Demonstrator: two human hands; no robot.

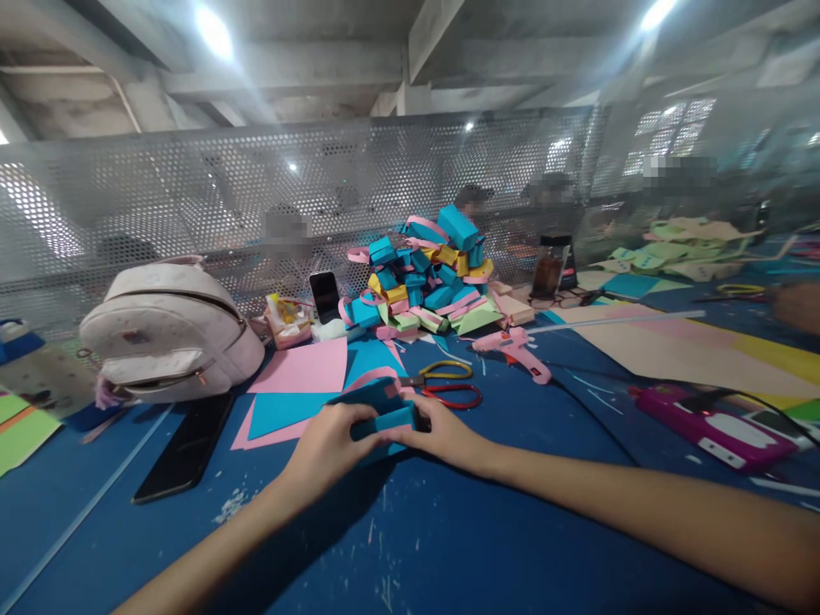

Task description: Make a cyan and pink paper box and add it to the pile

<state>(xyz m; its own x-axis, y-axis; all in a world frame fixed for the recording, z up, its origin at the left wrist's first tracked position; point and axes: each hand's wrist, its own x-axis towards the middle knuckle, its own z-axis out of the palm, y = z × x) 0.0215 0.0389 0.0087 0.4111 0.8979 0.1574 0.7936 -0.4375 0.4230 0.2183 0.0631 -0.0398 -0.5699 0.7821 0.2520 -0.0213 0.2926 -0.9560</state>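
Between my two hands is a small blue paper box with a pink paper strip curving up behind it. My left hand grips its left side, thumb along the near wall. My right hand closes on the right side, fingers partly hidden behind the box. Just beyond my right hand lie scissors with one yellow and one red handle loop. A pink glue gun rests farther right. Pink sheets and blue sheets of paper lie beyond my left hand.
A heap of blue, yellow, green and pink paper boxes stands at the back against a perforated metal screen. To the left are a white backpack and a black phone. A magenta power strip with cords sits right. A person's blurred hand shows far right.
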